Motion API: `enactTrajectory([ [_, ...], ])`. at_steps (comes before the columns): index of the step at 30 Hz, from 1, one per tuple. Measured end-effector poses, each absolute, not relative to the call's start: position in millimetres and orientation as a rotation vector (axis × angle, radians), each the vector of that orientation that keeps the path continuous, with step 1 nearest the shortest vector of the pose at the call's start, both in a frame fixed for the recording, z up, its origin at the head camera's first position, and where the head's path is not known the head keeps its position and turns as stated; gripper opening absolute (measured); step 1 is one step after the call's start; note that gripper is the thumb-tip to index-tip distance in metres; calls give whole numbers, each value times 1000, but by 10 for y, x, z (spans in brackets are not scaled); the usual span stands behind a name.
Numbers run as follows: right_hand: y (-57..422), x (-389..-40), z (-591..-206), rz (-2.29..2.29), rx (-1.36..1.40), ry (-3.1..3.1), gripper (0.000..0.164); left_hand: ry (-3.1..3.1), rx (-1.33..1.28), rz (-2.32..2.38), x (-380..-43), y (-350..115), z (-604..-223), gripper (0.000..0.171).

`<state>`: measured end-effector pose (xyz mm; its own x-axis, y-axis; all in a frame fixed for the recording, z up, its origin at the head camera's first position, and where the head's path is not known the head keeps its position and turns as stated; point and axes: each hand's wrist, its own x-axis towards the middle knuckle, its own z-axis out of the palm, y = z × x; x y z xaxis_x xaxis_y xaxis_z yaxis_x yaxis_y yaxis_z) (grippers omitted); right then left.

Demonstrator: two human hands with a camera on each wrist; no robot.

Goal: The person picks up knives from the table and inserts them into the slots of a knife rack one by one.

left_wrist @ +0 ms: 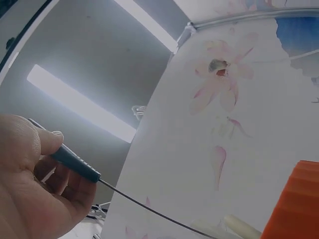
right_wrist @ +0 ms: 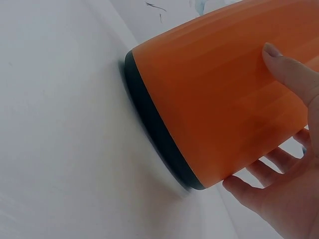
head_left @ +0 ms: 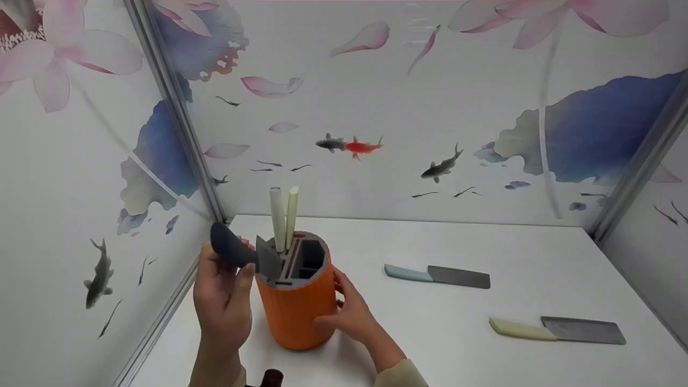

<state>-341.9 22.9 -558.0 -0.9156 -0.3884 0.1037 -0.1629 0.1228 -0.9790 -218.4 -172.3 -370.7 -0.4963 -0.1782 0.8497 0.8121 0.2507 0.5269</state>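
My left hand (head_left: 223, 306) grips the dark blue handle of a knife (head_left: 230, 247), thumb on one side and fingers on the other. The handle tilts up to the left, and the grey blade (head_left: 269, 259) overlaps the slotted top of an orange knife holder (head_left: 295, 320). In the left wrist view the knife (left_wrist: 77, 164) shows edge-on, its tip hidden. My right hand (head_left: 352, 312) holds the holder's right side, and the right wrist view has the thumb and fingers spread round its orange wall (right_wrist: 214, 94). A white handle (head_left: 277, 217) and a pale green handle (head_left: 292, 217) stand up from the holder.
To the right on the white table (head_left: 430, 338) lie a cleaver with a light blue handle (head_left: 408, 273) and one with a yellow-green handle (head_left: 521, 329). Printed panels (head_left: 376, 193) wall in the back and sides. A dark cylindrical thing (head_left: 272, 378) shows at the front edge.
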Motion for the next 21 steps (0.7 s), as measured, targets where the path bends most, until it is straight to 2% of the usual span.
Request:
enactTrajectory([
  [12, 234, -3418, -5575, -1895, -538, 2208, 112, -1637, -571, -1357, -2299, -1749, -3745, 30],
  [21, 221, -3427, -5597, -1881, -569, 2238, 112, -1739, -496, -1367, -2582, -1826, -3870, 28],
])
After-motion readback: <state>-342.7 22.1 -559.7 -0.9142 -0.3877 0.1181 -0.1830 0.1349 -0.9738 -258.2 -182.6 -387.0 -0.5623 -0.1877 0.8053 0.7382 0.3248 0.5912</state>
